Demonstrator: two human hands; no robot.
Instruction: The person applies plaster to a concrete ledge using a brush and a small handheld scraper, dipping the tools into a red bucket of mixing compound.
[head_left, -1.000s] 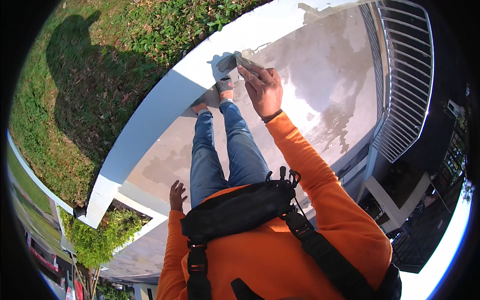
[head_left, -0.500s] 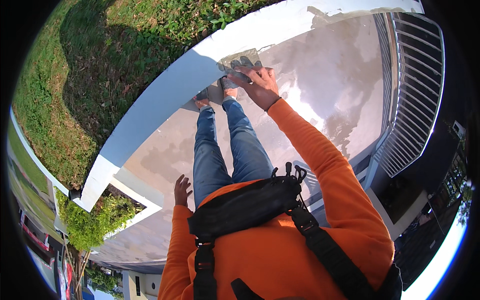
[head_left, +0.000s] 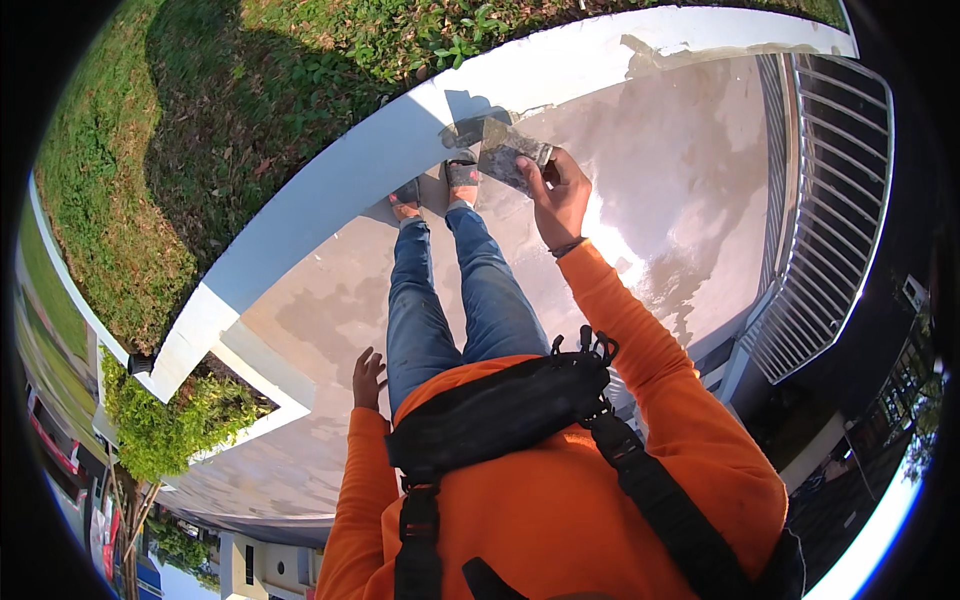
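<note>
My right hand (head_left: pixel 563 198) grips the edge of a thin, flat scraper (head_left: pixel 510 155) smeared with grey, thumb on its face. The blade is tilted, close to the inner edge of a low white wall (head_left: pixel 330 190). A dark grey damp-looking patch (head_left: pixel 465 130) lies on the wall beside the blade; the shadow of my hand falls there too. Whether the blade's far corner touches the wall, I cannot tell. My left hand (head_left: pixel 368 380) hangs by my left thigh with fingers apart, holding nothing.
My feet in dark sandals (head_left: pixel 462 175) stand against the wall on a blotchy, partly wet floor (head_left: pixel 640 130). Grass (head_left: pixel 200 120) lies beyond the wall. A metal railing (head_left: pixel 830 220) rises at right, and a leafy planter (head_left: pixel 180 410) sits at left.
My right hand has drawn back to the right and turned, lifting the scraper from the wall's edge, so its smeared face and the grey patch show. The left hand has hardly moved.
</note>
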